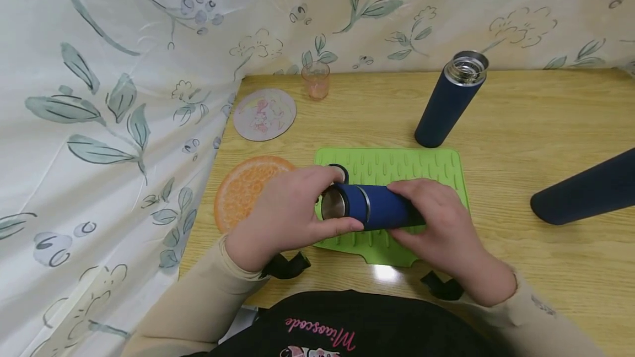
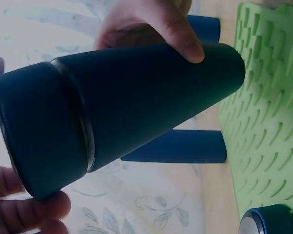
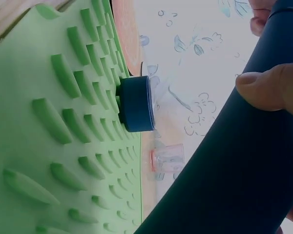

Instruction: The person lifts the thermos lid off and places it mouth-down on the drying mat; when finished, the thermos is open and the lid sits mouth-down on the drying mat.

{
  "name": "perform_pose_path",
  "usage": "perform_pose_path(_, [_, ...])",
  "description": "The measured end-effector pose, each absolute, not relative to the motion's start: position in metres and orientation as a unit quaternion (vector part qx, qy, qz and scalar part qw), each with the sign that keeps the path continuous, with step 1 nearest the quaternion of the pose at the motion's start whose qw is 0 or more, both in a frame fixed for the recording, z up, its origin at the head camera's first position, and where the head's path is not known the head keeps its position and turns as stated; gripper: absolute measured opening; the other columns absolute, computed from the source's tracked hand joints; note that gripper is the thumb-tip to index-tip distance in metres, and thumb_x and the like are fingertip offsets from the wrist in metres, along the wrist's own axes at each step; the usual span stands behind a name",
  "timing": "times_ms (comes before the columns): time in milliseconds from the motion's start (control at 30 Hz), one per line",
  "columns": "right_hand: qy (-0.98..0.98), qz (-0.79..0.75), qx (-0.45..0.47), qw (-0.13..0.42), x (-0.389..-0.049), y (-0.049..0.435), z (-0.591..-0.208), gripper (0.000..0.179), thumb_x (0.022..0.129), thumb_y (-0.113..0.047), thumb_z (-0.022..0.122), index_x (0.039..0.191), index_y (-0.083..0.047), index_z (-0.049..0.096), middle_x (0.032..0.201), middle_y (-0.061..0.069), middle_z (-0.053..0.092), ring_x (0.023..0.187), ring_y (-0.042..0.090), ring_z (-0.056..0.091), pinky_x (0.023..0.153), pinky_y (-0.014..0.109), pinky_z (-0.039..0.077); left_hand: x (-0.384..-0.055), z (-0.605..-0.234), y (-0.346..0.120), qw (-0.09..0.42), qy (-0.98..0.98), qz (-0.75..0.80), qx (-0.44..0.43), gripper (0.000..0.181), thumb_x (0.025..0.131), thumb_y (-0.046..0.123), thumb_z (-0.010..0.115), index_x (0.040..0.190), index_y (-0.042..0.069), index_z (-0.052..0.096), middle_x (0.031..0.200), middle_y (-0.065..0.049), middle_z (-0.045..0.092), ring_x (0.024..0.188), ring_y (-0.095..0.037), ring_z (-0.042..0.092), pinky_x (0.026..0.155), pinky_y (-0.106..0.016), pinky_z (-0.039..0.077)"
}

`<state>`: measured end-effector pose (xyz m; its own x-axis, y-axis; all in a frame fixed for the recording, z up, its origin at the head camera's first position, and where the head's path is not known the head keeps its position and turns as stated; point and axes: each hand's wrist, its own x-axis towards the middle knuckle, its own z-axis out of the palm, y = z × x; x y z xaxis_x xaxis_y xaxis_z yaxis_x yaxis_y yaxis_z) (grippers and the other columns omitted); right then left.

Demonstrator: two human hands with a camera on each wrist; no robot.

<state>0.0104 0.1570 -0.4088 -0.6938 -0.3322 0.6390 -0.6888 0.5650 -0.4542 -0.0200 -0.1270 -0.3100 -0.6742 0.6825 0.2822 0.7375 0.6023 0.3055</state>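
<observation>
A dark blue thermos flask (image 1: pixel 386 206) is held tilted above a green ridged mat (image 1: pixel 389 244), its steel-topped end toward the left. My left hand (image 1: pixel 290 208) pinches the banded cap section (image 2: pixel 36 131) between thumb and fingers. Around the lower body my right hand (image 1: pixel 441 219) grips, with its thumb (image 3: pixel 263 90) along the side. A small blue lid (image 3: pixel 136 105) lies on the mat just beyond the left hand, partly hidden in the head view.
Behind the mat stands a dark blue flask (image 1: pixel 448 101) with its steel mouth uncovered. Another dark flask (image 1: pixel 585 186) is at the right. On the left are an orange-slice placemat (image 1: pixel 243 186), a pink printed round mat (image 1: pixel 265 114) and a pink glass (image 1: pixel 316 81).
</observation>
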Motion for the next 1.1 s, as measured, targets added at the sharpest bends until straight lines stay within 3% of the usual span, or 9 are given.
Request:
perform_pose_path(67, [-0.851,0.354,0.298,0.25,0.011,0.157,-0.409,0.088,0.055,-0.005,0.107,0.135,-0.003,0.072,0.126,0.017,0.078,0.112,0.038,0.074,0.099,0.052,0.051,-0.021,-0.311,-0.128,0.068,-0.894,-0.203,-0.394,0.076,0.081,0.06,0.093,0.131,0.008,0.071,0.115,-0.002,0.076,0.096,-0.016,0.072,0.076,-0.034,0.061])
perform_pose_path(133, [-0.853,0.354,0.29,0.251,0.011,0.159,-0.408,0.087,0.055,-0.005,0.107,0.134,-0.002,0.072,0.124,0.017,0.078,0.111,0.039,0.074,0.1,0.05,0.051,-0.022,-0.312,-0.13,0.068,-0.877,-0.207,-0.427,0.079,0.081,0.054,0.096,0.141,0.01,0.069,0.133,-0.006,0.073,0.117,-0.021,0.072,0.093,-0.039,0.063])
perform_pose_path(233, [-0.858,0.353,0.276,0.252,0.011,0.162,-0.408,0.086,0.055,-0.004,0.107,0.133,-0.001,0.072,0.122,0.018,0.078,0.109,0.039,0.073,0.1,0.047,0.05,-0.022,-0.316,-0.134,0.065,-0.839,-0.213,-0.497,0.072,0.089,0.027,0.094,0.153,0.014,0.065,0.161,-0.014,0.059,0.151,-0.033,0.056,0.12,-0.047,0.052])
perform_pose_path(333, [-0.863,0.347,0.268,0.25,0.012,0.164,-0.408,0.085,0.056,-0.005,0.107,0.133,-0.001,0.072,0.121,0.018,0.078,0.109,0.039,0.073,0.099,0.046,0.05,-0.022,-0.321,-0.135,0.066,-0.811,-0.214,-0.54,0.061,0.095,-0.004,0.077,0.152,0.013,0.067,0.166,-0.018,0.054,0.158,-0.039,0.048,0.127,-0.048,0.044])
perform_pose_path(400, [-0.865,0.343,0.269,0.25,0.012,0.165,-0.408,0.084,0.057,-0.005,0.107,0.132,-0.001,0.072,0.121,0.018,0.078,0.108,0.039,0.073,0.098,0.048,0.05,-0.022,-0.324,-0.135,0.08,-0.807,-0.216,-0.544,0.06,0.094,-0.013,0.069,0.15,0.012,0.069,0.163,-0.019,0.057,0.156,-0.038,0.052,0.128,-0.046,0.043])
perform_pose_path(500, [-0.866,0.339,0.271,0.248,0.011,0.165,-0.409,0.083,0.057,-0.005,0.107,0.132,-0.002,0.072,0.122,0.017,0.078,0.108,0.038,0.074,0.096,0.049,0.051,-0.023,-0.325,-0.135,0.092,-0.806,-0.227,-0.539,0.057,0.093,-0.012,0.072,0.145,0.011,0.072,0.158,-0.018,0.062,0.148,-0.034,0.06,0.125,-0.042,0.047])
perform_pose_path(833, [-0.879,0.325,0.267,0.224,0.012,0.161,-0.401,0.083,0.057,-0.005,0.106,0.133,-0.004,0.073,0.124,0.017,0.078,0.111,0.04,0.072,0.094,0.059,0.053,-0.027,-0.326,-0.144,0.04,-0.846,-0.292,-0.444,0.066,0.084,0.027,0.095,0.143,0.01,0.071,0.138,-0.01,0.069,0.122,-0.023,0.069,0.101,-0.04,0.062])
perform_pose_path(1100, [-0.895,0.337,0.199,0.214,0.007,0.176,-0.384,0.083,0.06,-0.005,0.104,0.136,-0.001,0.069,0.124,0.022,0.075,0.114,0.045,0.068,0.096,0.058,0.049,-0.028,-0.323,-0.154,0.068,-0.846,-0.358,-0.39,0.066,0.081,0.026,0.093,0.14,0.006,0.071,0.129,-0.009,0.071,0.11,-0.019,0.068,0.092,-0.04,0.061])
